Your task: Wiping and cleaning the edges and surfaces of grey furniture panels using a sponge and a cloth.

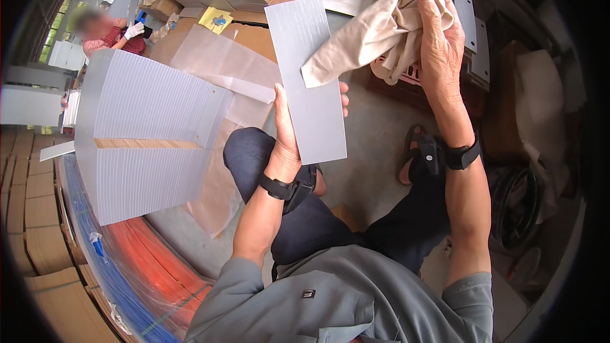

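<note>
My left hand (287,130) grips a flat grey rectangular plate (305,76) by its lower left edge and holds it upright in front of me. My right hand (438,38) is closed on a bunched beige cloth (368,32), raised at the plate's upper right. A loose corner of the cloth lies against the plate's face. Both wrists wear black bands. My knees in dark trousers show below the plate.
A tall stack of grey plates (146,133) stands at my left on wrapped blue and orange sheets (127,260). Cardboard boxes (32,216) line the far left. More grey plates (473,25) lie behind my right hand. Another person (111,35) in white gloves works at the upper left.
</note>
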`<state>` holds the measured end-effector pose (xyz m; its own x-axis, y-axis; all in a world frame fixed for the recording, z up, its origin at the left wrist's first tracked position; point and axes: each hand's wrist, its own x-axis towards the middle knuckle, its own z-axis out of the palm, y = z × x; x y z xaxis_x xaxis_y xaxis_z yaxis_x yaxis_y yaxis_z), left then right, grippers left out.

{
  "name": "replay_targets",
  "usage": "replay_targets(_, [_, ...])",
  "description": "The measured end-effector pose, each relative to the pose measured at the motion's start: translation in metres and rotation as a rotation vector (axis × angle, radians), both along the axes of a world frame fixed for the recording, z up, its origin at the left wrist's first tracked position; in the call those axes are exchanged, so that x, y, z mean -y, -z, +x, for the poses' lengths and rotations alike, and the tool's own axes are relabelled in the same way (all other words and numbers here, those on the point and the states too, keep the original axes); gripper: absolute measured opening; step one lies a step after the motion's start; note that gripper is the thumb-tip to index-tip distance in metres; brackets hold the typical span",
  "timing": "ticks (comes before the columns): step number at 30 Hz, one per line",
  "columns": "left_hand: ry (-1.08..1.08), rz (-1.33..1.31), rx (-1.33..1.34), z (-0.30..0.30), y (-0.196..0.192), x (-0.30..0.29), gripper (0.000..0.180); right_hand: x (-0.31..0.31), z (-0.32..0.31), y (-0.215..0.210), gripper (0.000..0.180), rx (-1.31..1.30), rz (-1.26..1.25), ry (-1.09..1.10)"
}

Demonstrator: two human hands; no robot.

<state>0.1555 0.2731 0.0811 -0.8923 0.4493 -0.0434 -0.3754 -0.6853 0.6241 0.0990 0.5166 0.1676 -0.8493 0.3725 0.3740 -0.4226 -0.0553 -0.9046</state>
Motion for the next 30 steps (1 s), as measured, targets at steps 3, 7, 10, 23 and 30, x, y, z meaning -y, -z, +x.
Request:
replay_targets(3, [-0.035,0.047,0.077,0.000,-0.006,-0.006,0.099,0.019,-0.008,-0.004,0.036,-0.188,0.027,0.074])
replay_targets(7, [0.028,0.140,0.114,-0.002,-0.012,-0.015,0.096,0.050,-0.017,-0.002,0.044,-0.369,0.512,0.070])
replay_targets(10, [0.017,0.045,0.006,-0.005,-0.008,-0.014,0.091,0.070,-0.013,-0.005,0.057,-0.492,0.884,0.094])
replay_targets(23, [-0.343,0.239,0.002,-0.019,-0.004,0.033,0.087,0.087,0.109,0.105,0.062,-0.565,1.024,-1.030])
replay_targets(30, [-0.364,0.178,-0.069,-0.013,-0.014,0.051,0.088,0.054,0.111,0.110,0.038,-0.355,0.969,-1.031])
